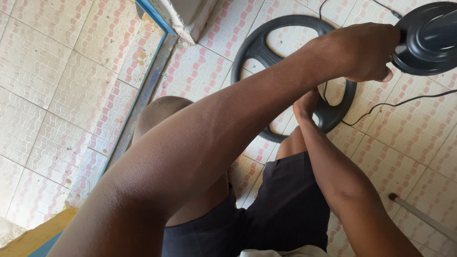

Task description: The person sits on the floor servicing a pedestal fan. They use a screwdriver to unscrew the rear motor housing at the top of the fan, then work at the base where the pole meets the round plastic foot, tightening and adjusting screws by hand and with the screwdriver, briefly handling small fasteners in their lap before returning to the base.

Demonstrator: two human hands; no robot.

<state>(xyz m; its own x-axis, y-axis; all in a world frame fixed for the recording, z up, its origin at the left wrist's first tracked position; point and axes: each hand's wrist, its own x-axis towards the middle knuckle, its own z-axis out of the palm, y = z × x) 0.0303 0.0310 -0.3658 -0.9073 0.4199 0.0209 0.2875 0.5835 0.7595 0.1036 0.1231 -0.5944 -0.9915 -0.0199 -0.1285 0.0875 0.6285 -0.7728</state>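
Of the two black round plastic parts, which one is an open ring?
The black plastic ring on the tiled floor; the black domed part in the left hand is solid.

tiled floor (57,85); black ring base (266,47)

bright daylight floods the tiled floor (57,95) on the left, washing it pale. the near forearm (190,152) looks soft and slightly blurred, with a sheen. shadows are soft; straight lines bend toward the edges.
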